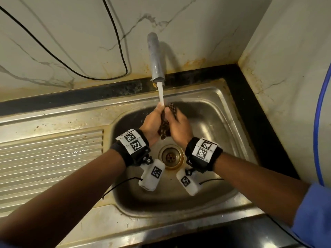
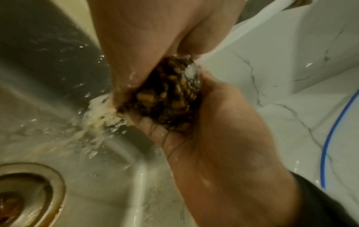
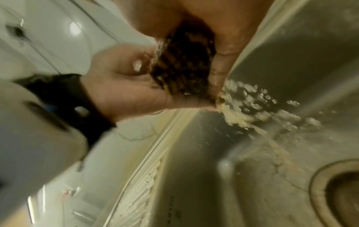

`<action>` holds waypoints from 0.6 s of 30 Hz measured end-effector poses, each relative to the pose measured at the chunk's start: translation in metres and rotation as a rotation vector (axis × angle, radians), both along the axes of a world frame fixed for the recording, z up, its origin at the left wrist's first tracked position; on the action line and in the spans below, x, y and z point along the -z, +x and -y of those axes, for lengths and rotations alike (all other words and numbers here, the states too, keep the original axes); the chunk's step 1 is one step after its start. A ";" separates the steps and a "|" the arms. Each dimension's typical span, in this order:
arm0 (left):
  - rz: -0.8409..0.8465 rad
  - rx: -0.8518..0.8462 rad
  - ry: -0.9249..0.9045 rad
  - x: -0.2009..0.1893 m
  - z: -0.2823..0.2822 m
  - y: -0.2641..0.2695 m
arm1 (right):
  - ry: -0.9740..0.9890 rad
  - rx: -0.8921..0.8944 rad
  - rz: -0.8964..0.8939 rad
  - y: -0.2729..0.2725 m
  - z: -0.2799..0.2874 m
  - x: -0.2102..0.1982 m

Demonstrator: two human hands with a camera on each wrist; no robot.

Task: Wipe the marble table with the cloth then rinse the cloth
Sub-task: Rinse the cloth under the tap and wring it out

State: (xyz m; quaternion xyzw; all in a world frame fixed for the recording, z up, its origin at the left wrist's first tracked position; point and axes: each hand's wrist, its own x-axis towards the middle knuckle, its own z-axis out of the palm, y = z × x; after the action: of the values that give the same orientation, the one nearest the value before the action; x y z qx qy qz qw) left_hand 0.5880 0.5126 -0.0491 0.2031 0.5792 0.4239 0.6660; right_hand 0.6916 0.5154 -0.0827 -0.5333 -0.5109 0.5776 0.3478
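While water [image 1: 161,94] runs from the tap [image 1: 155,57], the left hand [image 1: 152,123] and right hand [image 1: 179,127] squeeze the bunched cloth [image 1: 165,122] between them above the sink [image 1: 211,192], fingers curled round it.

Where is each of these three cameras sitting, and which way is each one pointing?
Head: worn on the head, looking down into the sink; shows both forearms, left hand and right hand wringing the cloth under the tap.
Left wrist: under the left wrist, looking along the palm at the cloth squeezed between both hands; drain at lower left.
Right wrist: under the right wrist, looking along the hand at the cloth; the left hand and its black wrist strap show.
Shared: both wrist views catch the cloth, falling water and the drain.
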 end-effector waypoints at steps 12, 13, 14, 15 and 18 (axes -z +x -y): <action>0.002 0.023 0.036 -0.012 0.005 0.010 | -0.103 0.092 -0.071 -0.018 -0.028 -0.022; -0.005 0.000 0.035 -0.012 0.001 0.004 | -0.085 0.057 -0.092 -0.022 -0.018 -0.026; -0.021 -0.013 0.031 -0.013 -0.002 -0.001 | -0.070 0.014 -0.131 -0.025 -0.005 -0.030; -0.037 -0.017 0.023 -0.013 -0.004 -0.005 | -0.056 -0.030 -0.167 -0.027 0.008 -0.032; -0.018 -0.014 0.014 -0.011 0.001 -0.005 | -0.033 -0.079 -0.173 -0.028 0.011 -0.022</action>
State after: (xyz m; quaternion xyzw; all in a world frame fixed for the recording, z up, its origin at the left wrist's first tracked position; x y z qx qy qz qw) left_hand 0.5827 0.5118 -0.0384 0.2073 0.5836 0.4308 0.6564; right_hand 0.6638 0.5045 -0.0605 -0.4665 -0.4900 0.6431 0.3588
